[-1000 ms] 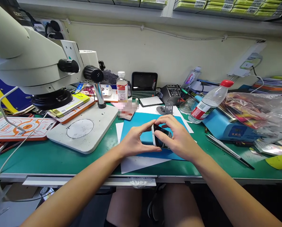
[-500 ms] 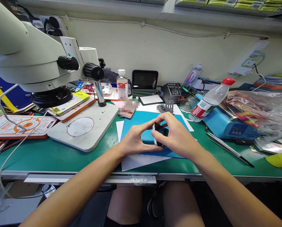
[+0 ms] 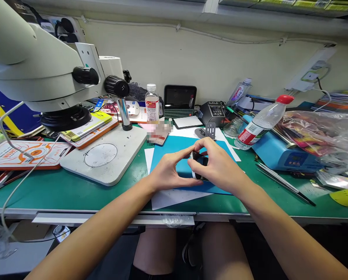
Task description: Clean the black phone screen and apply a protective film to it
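Note:
A small dark phone (image 3: 200, 160) with a pale rim is held on its edge over the blue mat (image 3: 185, 171). My right hand (image 3: 220, 167) wraps round it from the right, fingers curled over its top. Thumb and forefinger of my left hand (image 3: 166, 173) pinch its left end. Most of the phone is hidden by my fingers.
A white microscope (image 3: 45, 77) with its base plate (image 3: 104, 159) stands at the left. Bottles (image 3: 152, 103), a small screen (image 3: 179, 97) and a meter (image 3: 213, 112) line the back. A tilted water bottle (image 3: 260, 122), blue box (image 3: 282, 153), plastic bags and tweezers (image 3: 282, 182) lie at right.
My hands have closed in tighter round the phone, which shows less than before. The view has shifted slightly.

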Motion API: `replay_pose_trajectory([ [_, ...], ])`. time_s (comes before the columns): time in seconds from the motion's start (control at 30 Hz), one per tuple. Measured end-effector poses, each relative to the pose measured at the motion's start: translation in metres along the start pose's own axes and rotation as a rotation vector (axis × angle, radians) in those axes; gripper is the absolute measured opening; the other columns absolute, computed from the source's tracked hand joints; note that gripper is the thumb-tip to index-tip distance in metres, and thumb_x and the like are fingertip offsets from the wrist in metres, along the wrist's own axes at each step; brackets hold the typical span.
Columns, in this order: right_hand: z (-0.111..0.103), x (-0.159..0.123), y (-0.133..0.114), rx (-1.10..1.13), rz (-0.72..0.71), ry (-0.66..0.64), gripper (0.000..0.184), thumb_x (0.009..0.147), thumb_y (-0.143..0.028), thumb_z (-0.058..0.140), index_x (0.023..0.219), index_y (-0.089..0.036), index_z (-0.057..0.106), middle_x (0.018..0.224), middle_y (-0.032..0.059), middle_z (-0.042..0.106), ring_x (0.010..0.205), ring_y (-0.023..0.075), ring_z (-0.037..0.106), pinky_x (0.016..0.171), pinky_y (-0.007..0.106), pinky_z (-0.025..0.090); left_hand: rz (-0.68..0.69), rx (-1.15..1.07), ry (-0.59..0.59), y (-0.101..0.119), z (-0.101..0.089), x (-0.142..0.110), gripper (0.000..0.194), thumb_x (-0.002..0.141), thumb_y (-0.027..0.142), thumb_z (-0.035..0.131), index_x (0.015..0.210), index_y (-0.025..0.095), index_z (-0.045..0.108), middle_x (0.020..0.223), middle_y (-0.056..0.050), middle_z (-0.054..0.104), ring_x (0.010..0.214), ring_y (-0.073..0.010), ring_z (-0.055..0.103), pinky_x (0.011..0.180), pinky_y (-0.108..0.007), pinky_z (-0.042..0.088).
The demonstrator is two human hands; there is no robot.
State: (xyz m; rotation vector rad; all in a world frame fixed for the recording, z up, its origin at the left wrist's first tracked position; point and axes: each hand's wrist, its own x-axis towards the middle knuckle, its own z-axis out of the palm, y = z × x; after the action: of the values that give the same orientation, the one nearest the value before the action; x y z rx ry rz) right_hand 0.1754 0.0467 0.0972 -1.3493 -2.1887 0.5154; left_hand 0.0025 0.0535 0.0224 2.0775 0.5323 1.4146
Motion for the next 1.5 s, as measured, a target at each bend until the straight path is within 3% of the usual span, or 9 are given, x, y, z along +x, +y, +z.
replay_pose_trajectory([
  [0.43,-0.001,0.0,0.0,-0.012,0.019,-0.009,0.021,0.081,-0.032,0.062,0.093,-0.025,0.046,0.094,0.0025,0.061,0.087,0.0224,0.061,0.071,0.034,0.045,-0.014,-0.007,0.002,0.001,0.0,0.0,0.085,0.073,0.031,0.088,0.148,0.021,0.049,0.139,-0.01,0.064,0.125,-0.0313,0.063,0.107,-0.041,0.053],
  [0.7,-0.001,0.0,-0.002,0.012,0.029,-0.009,0.021,0.082,-0.034,0.062,0.093,-0.025,0.046,0.095,0.0024,0.06,0.087,0.0221,0.061,0.071,0.034,0.045,0.045,-0.017,0.009,-0.001,0.0,0.0,0.085,0.073,0.028,0.088,0.148,0.018,0.049,0.137,-0.012,0.065,0.122,-0.0281,0.065,0.105,-0.036,0.053],
  [1.1,-0.002,0.001,0.004,0.063,0.067,-0.014,0.021,0.085,-0.038,0.062,0.095,-0.025,0.049,0.102,0.0023,0.063,0.09,0.0214,0.065,0.074,0.035,0.048,0.038,0.011,0.009,-0.005,0.0,-0.001,0.084,0.073,0.032,0.087,0.147,0.019,0.05,0.136,-0.013,0.065,0.119,-0.0286,0.067,0.104,-0.038,0.053],
  [1.5,-0.003,0.007,0.01,0.133,0.033,-0.052,0.022,0.09,-0.042,0.06,0.1,-0.024,0.054,0.108,0.0048,0.066,0.095,0.0231,0.065,0.08,0.038,0.052,-0.089,0.101,0.031,-0.001,0.0,-0.001,0.069,0.074,0.03,0.082,0.138,0.019,0.057,0.131,-0.011,0.068,0.115,-0.0277,0.068,0.1,-0.04,0.055],
])
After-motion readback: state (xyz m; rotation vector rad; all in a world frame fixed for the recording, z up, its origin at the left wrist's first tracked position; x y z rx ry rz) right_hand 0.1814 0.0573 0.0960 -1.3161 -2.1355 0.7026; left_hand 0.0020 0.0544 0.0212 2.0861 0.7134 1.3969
